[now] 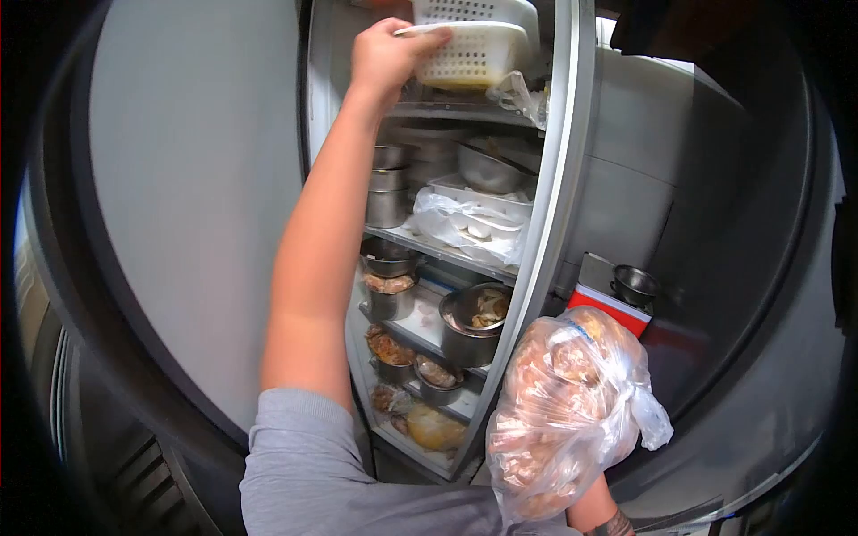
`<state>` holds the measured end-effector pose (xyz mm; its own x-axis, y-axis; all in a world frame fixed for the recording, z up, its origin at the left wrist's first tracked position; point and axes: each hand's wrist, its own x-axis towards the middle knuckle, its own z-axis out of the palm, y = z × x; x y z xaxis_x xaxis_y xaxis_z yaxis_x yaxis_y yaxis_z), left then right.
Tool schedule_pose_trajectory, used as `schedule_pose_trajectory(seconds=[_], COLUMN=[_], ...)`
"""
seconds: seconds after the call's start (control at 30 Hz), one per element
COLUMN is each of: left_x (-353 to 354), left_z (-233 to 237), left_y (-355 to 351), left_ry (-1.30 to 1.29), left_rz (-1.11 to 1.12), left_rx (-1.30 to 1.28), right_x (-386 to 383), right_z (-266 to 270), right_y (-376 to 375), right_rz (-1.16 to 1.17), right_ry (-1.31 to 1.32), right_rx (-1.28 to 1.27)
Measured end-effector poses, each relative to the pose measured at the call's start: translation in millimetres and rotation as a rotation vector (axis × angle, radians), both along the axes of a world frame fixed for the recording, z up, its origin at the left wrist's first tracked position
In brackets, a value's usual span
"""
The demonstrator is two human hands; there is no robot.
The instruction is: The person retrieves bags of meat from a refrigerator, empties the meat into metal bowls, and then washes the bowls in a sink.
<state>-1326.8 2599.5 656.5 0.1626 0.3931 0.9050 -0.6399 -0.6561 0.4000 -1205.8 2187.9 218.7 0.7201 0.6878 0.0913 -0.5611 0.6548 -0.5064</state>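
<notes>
My left hand (393, 58) reaches up to the top shelf of an open fridge, its fingers closed on the rim of a white perforated basket (474, 55). Another white basket (478, 12) is just behind it, and a crumpled clear bag (523, 96) lies at its right. At the lower right a large, knotted clear plastic bag (563, 411) full of pale pink, meat-like pieces rests on my right arm. The bag hides my right hand; only the forearm shows below it.
Lower fridge shelves hold steel pots (387, 192), a steel bowl (492, 167), a white tray under plastic and several food containers. The fridge frame (559, 170) stands right of my left arm. Beyond it, a small metal bowl (635, 284) sits on a red and white box (608, 308).
</notes>
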Motion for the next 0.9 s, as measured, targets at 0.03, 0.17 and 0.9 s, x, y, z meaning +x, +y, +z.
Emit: schedule_pose_trajectory(seconds=[0.03, 0.17, 0.9], left_x=[-20, -96, -153], left_z=[-11, -71, -338], left_y=[-12, -60, -140], left_ry=[-0.019, -0.115, 0.029], left_rz=[0.067, 0.295, 0.432], left_rx=[-0.008, -0.085, -0.426], right_x=[1, 3, -155], right_z=[6, 31, 325], right_y=[1, 5, 204], right_rz=[0.007, 0.053, 0.462], right_ry=[-0.014, -0.072, -0.262], right_rx=[0.02, 0.097, 0.721])
